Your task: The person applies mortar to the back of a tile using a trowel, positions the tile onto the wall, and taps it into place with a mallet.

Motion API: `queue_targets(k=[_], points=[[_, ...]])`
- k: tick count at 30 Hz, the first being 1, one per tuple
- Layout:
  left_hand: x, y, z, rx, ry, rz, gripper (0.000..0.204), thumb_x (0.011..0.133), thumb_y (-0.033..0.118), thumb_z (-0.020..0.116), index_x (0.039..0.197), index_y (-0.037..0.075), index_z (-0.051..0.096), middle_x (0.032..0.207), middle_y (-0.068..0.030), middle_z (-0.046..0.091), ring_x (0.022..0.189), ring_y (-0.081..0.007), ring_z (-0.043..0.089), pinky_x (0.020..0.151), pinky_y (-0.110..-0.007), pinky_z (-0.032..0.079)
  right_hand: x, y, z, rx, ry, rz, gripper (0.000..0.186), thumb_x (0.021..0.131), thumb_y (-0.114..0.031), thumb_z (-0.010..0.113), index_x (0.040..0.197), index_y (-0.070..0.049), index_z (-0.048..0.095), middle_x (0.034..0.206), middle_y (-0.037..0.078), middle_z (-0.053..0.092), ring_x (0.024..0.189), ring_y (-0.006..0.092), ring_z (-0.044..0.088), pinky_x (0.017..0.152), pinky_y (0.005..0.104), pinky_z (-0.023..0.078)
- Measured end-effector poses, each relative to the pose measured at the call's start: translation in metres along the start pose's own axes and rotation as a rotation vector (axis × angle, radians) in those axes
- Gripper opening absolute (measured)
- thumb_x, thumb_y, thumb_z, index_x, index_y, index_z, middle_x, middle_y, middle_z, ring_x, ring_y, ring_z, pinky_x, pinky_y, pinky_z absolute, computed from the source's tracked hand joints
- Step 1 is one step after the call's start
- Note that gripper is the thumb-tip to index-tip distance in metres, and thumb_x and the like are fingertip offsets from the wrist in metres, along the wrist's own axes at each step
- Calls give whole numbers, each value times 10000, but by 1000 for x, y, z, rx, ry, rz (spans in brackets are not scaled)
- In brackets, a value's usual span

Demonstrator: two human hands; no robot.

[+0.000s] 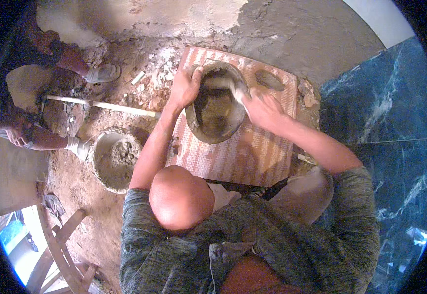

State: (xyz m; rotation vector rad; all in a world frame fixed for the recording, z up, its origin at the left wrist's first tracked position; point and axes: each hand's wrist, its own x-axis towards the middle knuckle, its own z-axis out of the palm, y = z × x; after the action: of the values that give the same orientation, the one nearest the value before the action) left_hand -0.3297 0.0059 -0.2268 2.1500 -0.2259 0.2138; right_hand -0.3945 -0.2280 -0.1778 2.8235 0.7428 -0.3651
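Observation:
A dark, mortar-smeared bucket (217, 137) with an oval-looking mouth stands in front of me, murky brown liquid showing inside. My left hand (187, 88) is closed on its left rim, thumb on top. At the right rim is my right hand (265, 109), fingers closed around a pale tool (238, 90) that reaches over the inside of the bucket. Motion smears that tool, so its kind is unclear. Under the bucket lies a tile (267, 157) with an orange and white textured pattern. A grey lump of mortar (269, 79) sits near its far right corner.
To the left stands a bucket of mortar (118, 183), beside a long-handled tool (110, 108) on the dirt floor. Another person's shoes (103, 73) are close by. Rubble (159, 73) lies beyond the tile. Blue marbled tiles (385, 112) line the right; a wooden frame (59, 250) stands lower left.

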Motion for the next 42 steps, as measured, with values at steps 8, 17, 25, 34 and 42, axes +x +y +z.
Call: queue_targets(k=[8, 17, 25, 34, 42], points=[[-3, 9, 11, -60, -98, 55, 358, 934, 312, 478, 1041, 16, 648, 915, -191, 671, 874, -280, 640, 808, -369, 472, -14, -10, 52, 68, -97, -93, 398, 821, -66, 490, 1217, -25, 499, 959, 202, 604, 760, 309, 661, 568, 402, 545], [27, 7, 15, 26, -64, 10, 392, 916, 331, 483, 1004, -11, 655, 812, -191, 661, 764, -265, 628, 741, -377, 474, -17, -5, -26, -94, 78, -29, 420, 833, -78, 476, 1251, -31, 477, 992, 213, 556, 830, 320, 630, 675, 409, 533], [63, -11, 24, 47, -132, 55, 385, 916, 294, 451, 973, -36, 642, 990, -275, 616, 957, -377, 586, 904, -417, 422, -5, 31, -87, -462, 262, -217, 452, 797, -161, 538, 1235, -61, 483, 889, 133, 555, 769, 286, 603, 588, 381, 514], [22, 32, 36, -98, -133, 185, 285, 900, 264, 495, 916, 28, 655, 826, -250, 627, 821, -422, 609, 750, -477, 477, -5, 5, 53, 35, -242, 121, 358, 891, -177, 432, 1217, -34, 466, 852, 222, 647, 810, 335, 654, 619, 447, 513], [14, 36, 24, -53, -192, 71, 350, 923, 311, 474, 950, 6, 641, 858, -260, 625, 831, -425, 608, 769, -462, 467, -27, 10, -35, 32, -173, 228, 399, 806, -169, 561, 1164, -8, 491, 843, 254, 633, 818, 373, 642, 708, 471, 506]])
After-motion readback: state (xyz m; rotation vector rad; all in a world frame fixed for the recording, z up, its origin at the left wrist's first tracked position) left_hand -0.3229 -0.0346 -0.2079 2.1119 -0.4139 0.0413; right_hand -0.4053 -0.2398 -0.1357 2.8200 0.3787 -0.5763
